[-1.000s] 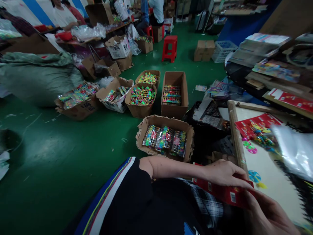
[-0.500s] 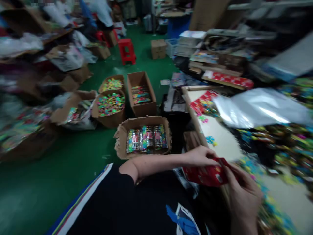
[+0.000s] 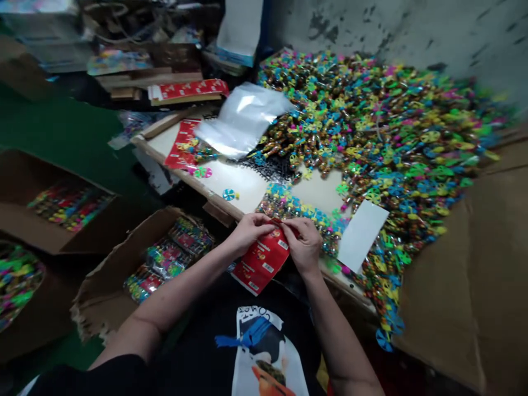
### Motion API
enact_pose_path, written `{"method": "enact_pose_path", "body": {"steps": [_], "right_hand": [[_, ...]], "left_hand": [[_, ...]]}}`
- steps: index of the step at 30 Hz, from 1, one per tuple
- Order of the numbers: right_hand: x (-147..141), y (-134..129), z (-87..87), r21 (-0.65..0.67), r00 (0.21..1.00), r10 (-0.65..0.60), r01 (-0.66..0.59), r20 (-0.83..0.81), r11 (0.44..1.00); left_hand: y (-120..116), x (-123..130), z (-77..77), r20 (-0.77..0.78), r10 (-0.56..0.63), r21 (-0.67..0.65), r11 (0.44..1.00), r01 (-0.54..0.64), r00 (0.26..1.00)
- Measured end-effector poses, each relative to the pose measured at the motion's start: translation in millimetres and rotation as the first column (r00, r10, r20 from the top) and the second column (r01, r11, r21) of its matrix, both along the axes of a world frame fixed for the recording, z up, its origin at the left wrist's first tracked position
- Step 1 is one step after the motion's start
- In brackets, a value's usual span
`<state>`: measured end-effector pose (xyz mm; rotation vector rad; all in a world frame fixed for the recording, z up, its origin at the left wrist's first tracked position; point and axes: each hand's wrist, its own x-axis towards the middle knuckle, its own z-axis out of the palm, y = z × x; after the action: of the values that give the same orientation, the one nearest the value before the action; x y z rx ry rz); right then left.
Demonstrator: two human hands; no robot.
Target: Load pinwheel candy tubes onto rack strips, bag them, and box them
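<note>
I have the left hand [image 3: 251, 235] and right hand [image 3: 306, 247] at the top edge of the red sheet [image 3: 262, 263], fingers [image 3: 266, 226] pinched nearly closed on it; it hangs between the worktop [image 3: 247, 184] and shirt [image 3: 193, 341]. I reckon uneven pulling could crease or tear it, a slack pinch drop it, and a careless right forearm [image 3: 335, 324] spill toys [image 3: 330, 121].

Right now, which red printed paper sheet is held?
The red sheet pinched by left hand and right hand; another red sheet lies on the white tabletop.

black T-shirt [image 3: 190, 352] | short left sleeve [image 3: 119, 371] | pale stripe [image 3: 29, 386] | front print [image 3: 270, 357]: white, blue, orange, dark lettering
</note>
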<state>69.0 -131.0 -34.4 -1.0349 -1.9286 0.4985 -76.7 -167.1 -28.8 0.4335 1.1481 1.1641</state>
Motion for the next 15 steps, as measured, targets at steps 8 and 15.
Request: {"method": "enact_pose_path", "body": {"steps": [8, 15], "right_hand": [[21, 2, -4.8, -0.051, 0.995, -0.105, 0.105, 0.003, 0.993], [29, 4, -7.4, 0.017, 0.998, -0.062, 0.062, -0.004, 0.998]], "left_hand": [[14, 15, 0.6, -0.344, -0.085, 0.121, 0.984, 0.133, 0.935], [18, 23, 0.1, -0.453, -0.137, 0.158, 0.96, 0.23, 0.881]]}}
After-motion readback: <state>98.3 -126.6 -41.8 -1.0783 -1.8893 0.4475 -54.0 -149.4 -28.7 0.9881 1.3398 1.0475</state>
